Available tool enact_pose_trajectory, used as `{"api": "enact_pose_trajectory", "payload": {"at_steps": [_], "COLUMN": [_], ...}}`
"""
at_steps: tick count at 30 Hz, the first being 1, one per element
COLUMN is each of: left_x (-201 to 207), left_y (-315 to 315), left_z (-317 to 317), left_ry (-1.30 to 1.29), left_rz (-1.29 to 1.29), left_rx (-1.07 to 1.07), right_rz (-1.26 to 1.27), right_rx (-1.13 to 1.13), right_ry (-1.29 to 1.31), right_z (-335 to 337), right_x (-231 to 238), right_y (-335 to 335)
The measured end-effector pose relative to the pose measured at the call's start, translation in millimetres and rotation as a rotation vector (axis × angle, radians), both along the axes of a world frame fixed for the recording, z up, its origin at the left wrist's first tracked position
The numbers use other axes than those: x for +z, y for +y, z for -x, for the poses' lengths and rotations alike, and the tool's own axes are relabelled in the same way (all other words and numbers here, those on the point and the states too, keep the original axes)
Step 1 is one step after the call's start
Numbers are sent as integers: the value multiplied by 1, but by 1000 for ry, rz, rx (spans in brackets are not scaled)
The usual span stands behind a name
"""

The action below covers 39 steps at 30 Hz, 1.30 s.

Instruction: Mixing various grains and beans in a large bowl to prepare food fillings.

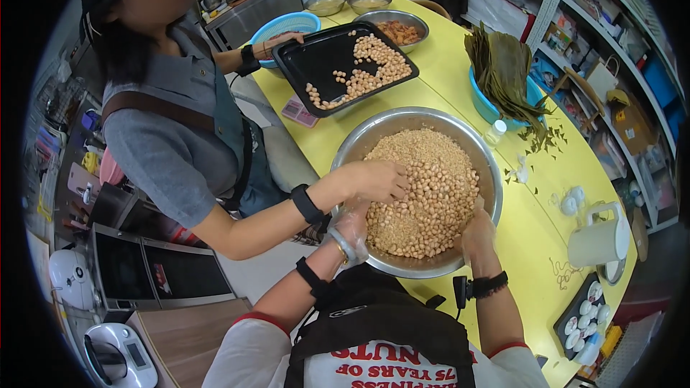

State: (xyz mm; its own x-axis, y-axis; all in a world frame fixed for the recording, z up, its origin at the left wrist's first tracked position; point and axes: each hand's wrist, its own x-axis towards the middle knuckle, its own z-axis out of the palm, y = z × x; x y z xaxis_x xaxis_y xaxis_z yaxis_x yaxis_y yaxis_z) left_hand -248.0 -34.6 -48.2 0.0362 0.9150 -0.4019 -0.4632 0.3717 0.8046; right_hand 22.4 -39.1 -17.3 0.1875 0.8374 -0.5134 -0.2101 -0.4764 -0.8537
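A large metal bowl (346, 167) stands before me, filled with pale grains and, mostly in the middle and right, round tan beans or peanuts. My left hand (351, 224), in a clear plastic glove, is closed at the bowl's left edge; some of its fingers are hidden. Across the bowl, my right hand (479, 236), also gloved, is closed over the right edge, its fingertips unclear against the contents. A co-worker's bare hand (379, 181) reaches over my left one into the bowl. The co-worker's other hand (279, 42) holds a tilted black tray (316, 65) partly covered with the same beans.
Behind the tray stand a blue basket (287, 23) and a bowl of orange-brown pieces (397, 31). Long leaves (503, 72) fill a blue basin at the far right. A small bottle (495, 131), a pale pitcher (598, 236) and a dark tray of white pieces (583, 320) line the table's right.
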Motion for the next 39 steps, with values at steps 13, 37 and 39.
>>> {"api": "enact_pose_trajectory", "payload": {"at_steps": [13, 37, 39], "left_x": [-15, -27, -26], "left_y": [60, 120, 116], "left_z": [-36, -7, -26], "left_ry": [-144, 275, 91], "left_rz": [302, 243, 247], "left_rx": [-101, -552, -553], "right_rz": [134, 338, 246], "right_rx": [-35, 143, 112], "right_ry": [604, 29, 410], "right_z": [39, 6, -3], "right_x": [-29, 27, 13], "right_y": [45, 106, 96]}}
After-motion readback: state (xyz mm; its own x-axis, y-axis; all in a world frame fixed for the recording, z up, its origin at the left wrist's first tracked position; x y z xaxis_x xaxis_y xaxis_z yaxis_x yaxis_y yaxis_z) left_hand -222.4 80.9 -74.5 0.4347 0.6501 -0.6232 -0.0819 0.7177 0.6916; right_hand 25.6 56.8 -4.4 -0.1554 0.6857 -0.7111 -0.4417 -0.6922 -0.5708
